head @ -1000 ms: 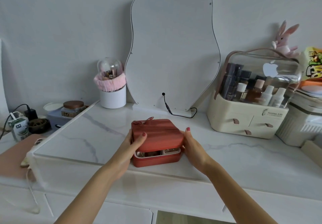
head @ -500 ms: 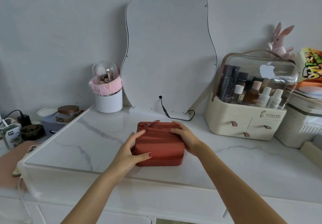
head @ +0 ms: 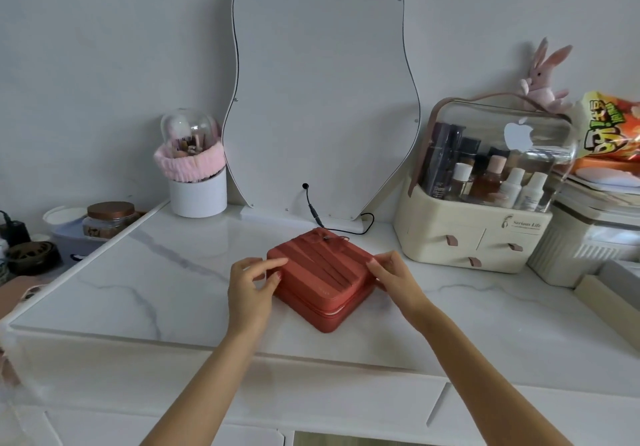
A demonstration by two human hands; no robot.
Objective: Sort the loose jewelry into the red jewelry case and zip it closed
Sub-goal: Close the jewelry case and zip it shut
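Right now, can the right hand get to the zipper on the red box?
Probably yes. The right hand already touches the red jewelry case at its right edge, and nothing covers the zipper seam along the front; a pale gap shows there.

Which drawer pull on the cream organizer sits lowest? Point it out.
The middle pull on the cream organizer; the left pull and right pull sit higher, flanking it.
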